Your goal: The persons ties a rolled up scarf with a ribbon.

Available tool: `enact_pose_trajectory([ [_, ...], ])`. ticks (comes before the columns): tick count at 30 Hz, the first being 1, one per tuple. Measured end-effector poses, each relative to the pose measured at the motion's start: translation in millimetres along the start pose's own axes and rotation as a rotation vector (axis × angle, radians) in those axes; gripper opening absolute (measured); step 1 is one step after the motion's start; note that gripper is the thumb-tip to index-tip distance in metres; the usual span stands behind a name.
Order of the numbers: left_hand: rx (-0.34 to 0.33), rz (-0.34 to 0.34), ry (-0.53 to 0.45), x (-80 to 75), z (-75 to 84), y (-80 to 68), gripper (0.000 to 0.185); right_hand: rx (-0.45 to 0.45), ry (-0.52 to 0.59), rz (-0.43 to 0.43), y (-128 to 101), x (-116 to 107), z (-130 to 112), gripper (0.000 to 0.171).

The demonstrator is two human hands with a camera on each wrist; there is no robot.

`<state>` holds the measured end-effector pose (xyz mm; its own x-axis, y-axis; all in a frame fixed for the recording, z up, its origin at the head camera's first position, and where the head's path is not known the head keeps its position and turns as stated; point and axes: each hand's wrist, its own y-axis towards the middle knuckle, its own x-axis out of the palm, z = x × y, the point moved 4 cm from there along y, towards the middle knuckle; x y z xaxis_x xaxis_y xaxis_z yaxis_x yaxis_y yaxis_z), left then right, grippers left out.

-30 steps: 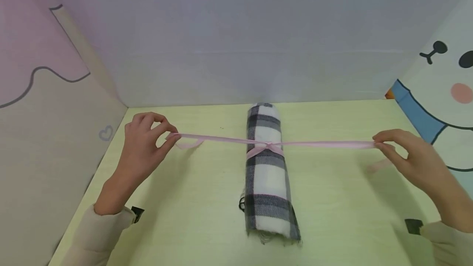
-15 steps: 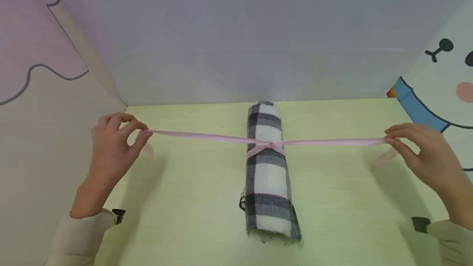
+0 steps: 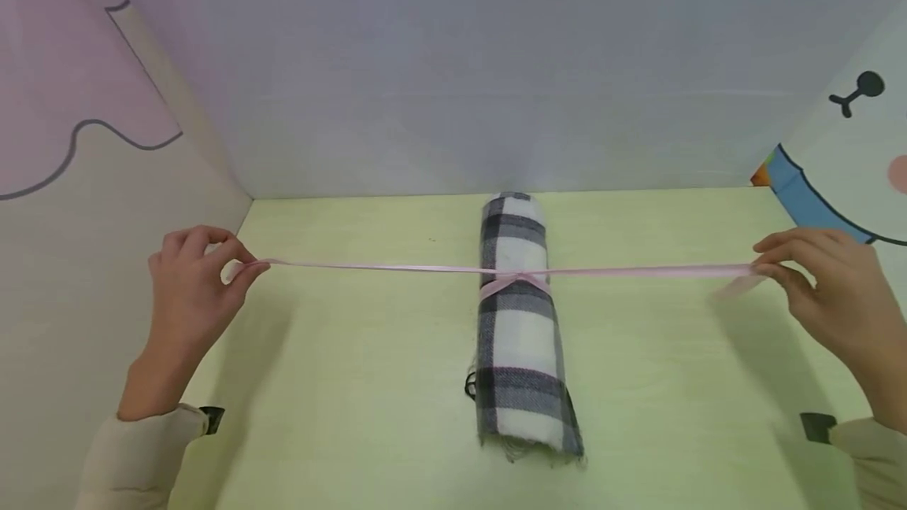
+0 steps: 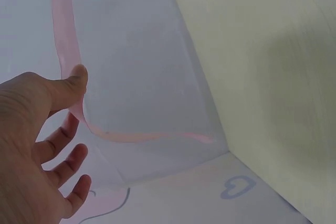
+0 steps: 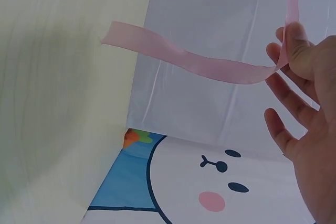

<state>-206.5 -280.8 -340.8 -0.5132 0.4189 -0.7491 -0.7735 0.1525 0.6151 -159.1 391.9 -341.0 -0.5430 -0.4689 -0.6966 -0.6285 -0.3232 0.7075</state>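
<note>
Ribbon drawn taut across a rolled scarf in the middle of the bench (image 3: 354, 384).
The plaid scarf roll (image 3: 520, 329), fringed at its near end, could unroll if the pink ribbon (image 3: 397, 267) slips: left hand (image 3: 187, 297) and right hand (image 3: 829, 297) only pinch its ends between thumb and fingers (image 4: 71, 85), and the knot (image 3: 516, 280) looks single.

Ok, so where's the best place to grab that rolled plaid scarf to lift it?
Probably the rolled scarf near its middle, from above, fingers spanning its width beside the pink ribbon knot. It lies lengthwise away from the person, and the tied middle looks tightest; the frayed near end could unroll.
</note>
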Motion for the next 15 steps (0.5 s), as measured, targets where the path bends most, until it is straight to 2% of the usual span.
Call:
enact_pose_trajectory([
  [8, 0.032, 0.015, 0.050, 14.0, -12.5, -1.6, 0.027, 0.003, -0.083, 0.003, -3, 1, 7, 0.076],
  [12, 0.036, 0.022, 0.051, 21.3, -20.8, -3.0, 0.025, 0.015, -0.078, 0.017, -7, 3, 12, 0.077],
  [15, 0.027, 0.017, 0.057, 25.2, -28.0, -4.3, 0.023, 0.037, -0.095, -0.004, -10, 6, 17, 0.078],
])
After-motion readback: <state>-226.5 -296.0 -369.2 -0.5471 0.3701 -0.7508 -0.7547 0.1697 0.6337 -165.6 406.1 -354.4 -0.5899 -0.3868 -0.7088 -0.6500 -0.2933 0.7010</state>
